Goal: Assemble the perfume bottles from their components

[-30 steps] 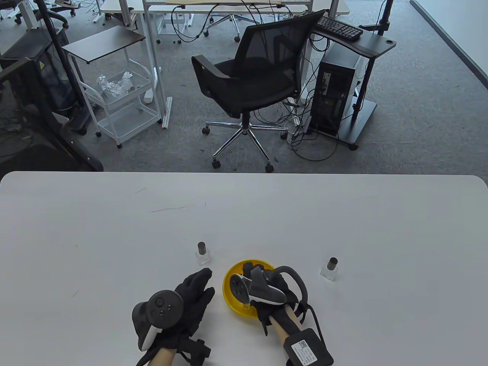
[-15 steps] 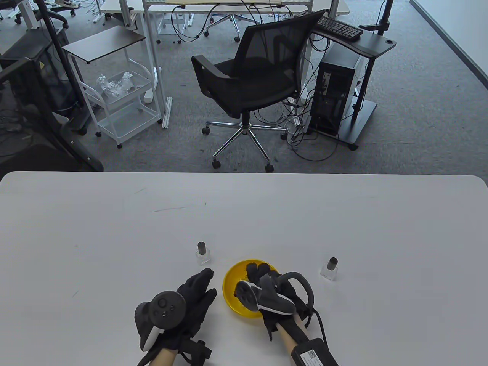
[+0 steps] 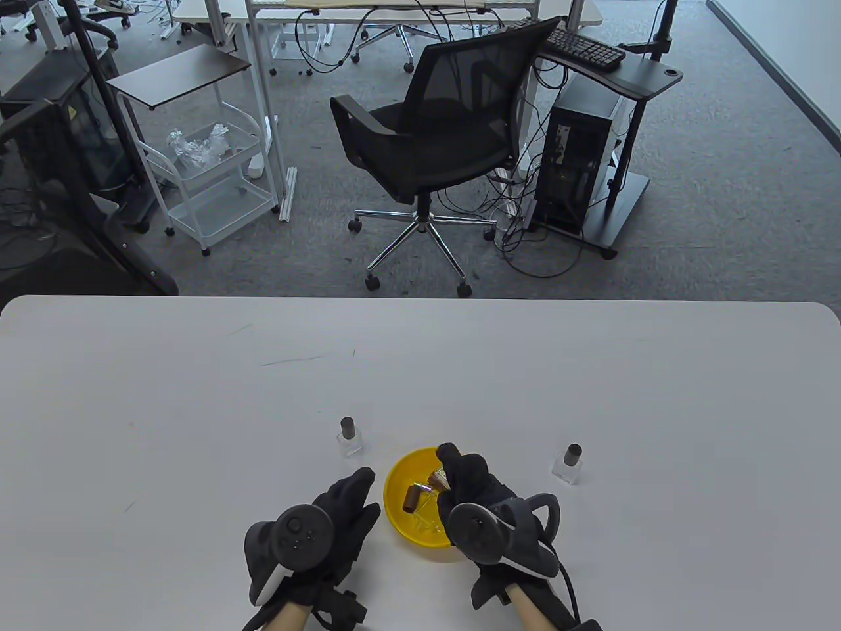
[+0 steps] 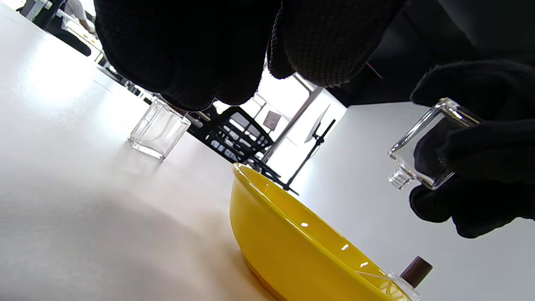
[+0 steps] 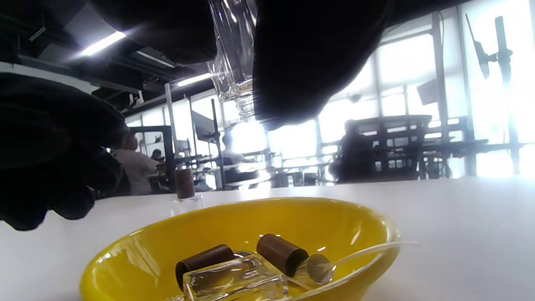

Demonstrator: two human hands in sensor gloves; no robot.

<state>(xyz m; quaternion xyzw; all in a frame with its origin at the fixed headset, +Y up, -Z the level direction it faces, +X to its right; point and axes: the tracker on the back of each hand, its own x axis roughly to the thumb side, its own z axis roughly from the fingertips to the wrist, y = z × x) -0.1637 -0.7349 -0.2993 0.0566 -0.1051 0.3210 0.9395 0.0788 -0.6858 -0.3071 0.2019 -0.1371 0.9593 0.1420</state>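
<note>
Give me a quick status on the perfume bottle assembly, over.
Right hand holds an uncapped glass bottle above the yellow bowl. Left hand open, flat on the table beside it. Brown caps and another bottle in the bowl. Nothing in the way.

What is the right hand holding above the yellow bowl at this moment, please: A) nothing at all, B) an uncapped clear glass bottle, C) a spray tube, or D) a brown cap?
B: in the left wrist view the right hand grips a clear glass bottle with a bare threaded neck, above the yellow bowl.
</note>
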